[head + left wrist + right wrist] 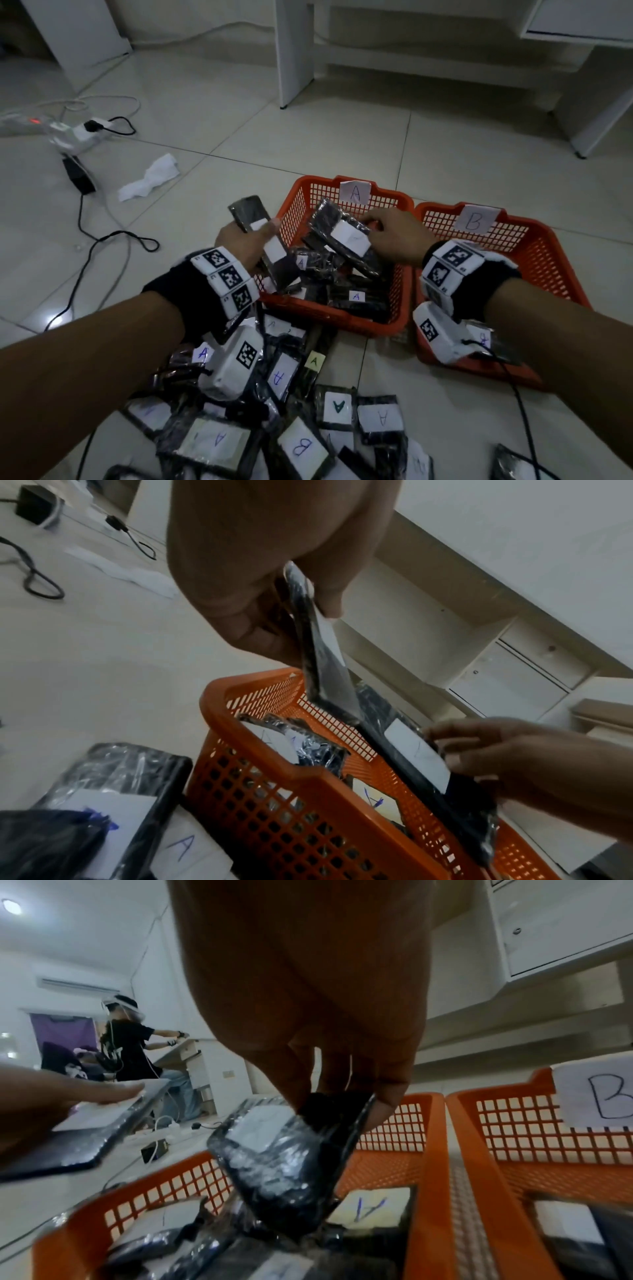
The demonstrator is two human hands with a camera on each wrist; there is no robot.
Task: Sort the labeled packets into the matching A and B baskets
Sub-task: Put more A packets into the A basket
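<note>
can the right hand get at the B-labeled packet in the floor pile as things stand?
Probably not right away. The right hand is over the A basket, gripping a packet, so it is occupied. The B packet lies face-up on top of the pile, uncovered, so the way looks free after letting go.

The letter on the label (270,247) of the packet (260,240) gripped by the left hand (239,243) cannot be read, and the B basket (534,246) is partly hidden by the right wrist.
</note>
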